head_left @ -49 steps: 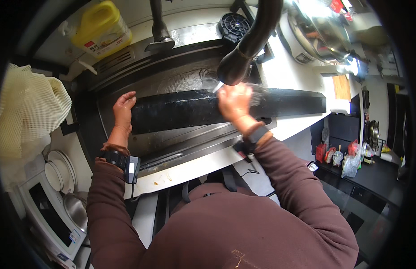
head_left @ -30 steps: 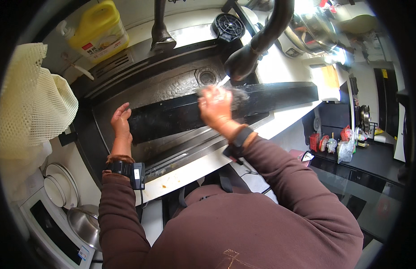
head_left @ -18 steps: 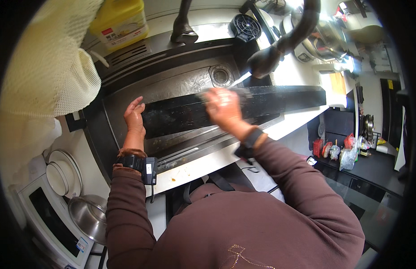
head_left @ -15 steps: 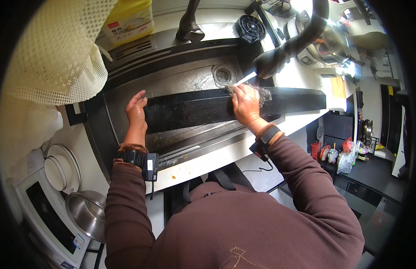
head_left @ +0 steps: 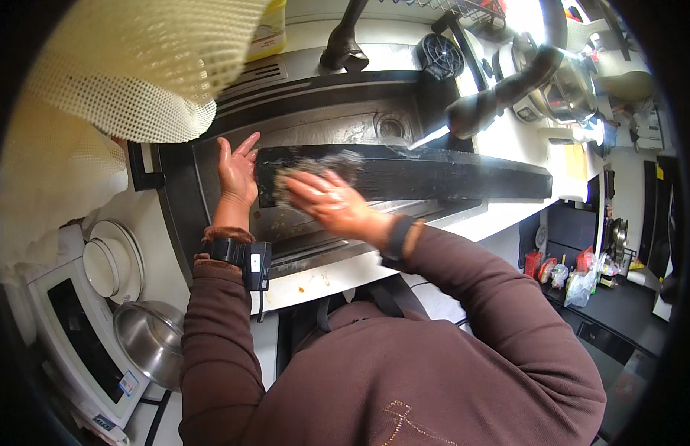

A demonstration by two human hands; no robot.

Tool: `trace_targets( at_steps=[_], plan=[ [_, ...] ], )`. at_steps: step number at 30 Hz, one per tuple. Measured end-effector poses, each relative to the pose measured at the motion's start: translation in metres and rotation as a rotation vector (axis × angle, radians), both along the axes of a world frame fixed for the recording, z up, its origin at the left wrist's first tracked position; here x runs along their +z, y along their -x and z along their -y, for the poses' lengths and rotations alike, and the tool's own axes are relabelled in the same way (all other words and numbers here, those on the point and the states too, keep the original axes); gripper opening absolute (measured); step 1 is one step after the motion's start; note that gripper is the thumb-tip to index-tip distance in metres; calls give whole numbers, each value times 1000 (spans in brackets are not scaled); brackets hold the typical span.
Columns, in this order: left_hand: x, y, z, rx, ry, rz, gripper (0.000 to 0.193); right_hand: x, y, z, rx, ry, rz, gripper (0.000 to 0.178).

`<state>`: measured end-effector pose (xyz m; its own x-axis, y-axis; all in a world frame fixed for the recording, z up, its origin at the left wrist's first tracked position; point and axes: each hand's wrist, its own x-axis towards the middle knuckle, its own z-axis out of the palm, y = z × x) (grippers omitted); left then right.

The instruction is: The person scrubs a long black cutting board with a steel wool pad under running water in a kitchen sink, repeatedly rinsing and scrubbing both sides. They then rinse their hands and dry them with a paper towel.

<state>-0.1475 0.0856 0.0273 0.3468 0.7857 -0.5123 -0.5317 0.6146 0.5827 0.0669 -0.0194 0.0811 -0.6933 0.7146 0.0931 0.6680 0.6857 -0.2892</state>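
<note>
A long black panel (head_left: 434,172) lies across the sink (head_left: 285,111), its right end reaching over the white counter edge. My left hand (head_left: 238,175) is at the panel's left end, fingers spread and wet, the palm side against or very close to that end. Under my right hand (head_left: 334,206) is a grey, mesh-like wire scourer (head_left: 345,165), pressed onto the panel's top face near its left end; the moving scourer is blurred. From the dark faucet (head_left: 471,115) a stream of water (head_left: 430,138) falls by the panel's far edge.
Beyond the panel is the drain (head_left: 393,126). A round black strainer (head_left: 440,56) and a yellow container (head_left: 269,33) stand behind the sink. Cream mesh cloth (head_left: 144,89) hangs at the left, above stacked plates (head_left: 111,260) and a steel pot (head_left: 148,342). A glass-lidded pot (head_left: 564,89) sits at the right.
My right hand has swept the scourer leftward along the panel, from its middle to its left end. My left hand stays by that end, its fingers now more spread. The whole view has shifted slightly.
</note>
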Motion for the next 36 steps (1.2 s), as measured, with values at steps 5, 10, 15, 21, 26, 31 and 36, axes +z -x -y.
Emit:
trace_targets(
  at_steps=[5,10,15,21,26,31,36],
  plan=[
    [-1,-15,1,9,20,-49,96,7,7,-8,-88,61,27,59],
    [10,-20,1,44,39,-125,91,-8,53,-28,-271,-133,-200,55],
    [8,-23,-3,-6,-84,-419,57,-1,-34,19,-151,-8,48,57],
    [-5,-34,4,-129,-292,-432,38,0,-12,6,-660,-11,-21,56],
    [-9,-32,0,-86,-256,-500,41,-3,48,-2,-439,95,-231,53],
    [-31,-18,3,-23,-312,-798,35,-23,-55,18,-599,-21,-76,54],
    [-62,-8,8,-61,-314,-929,35,-26,-191,42,-806,-170,234,60]
  ],
)
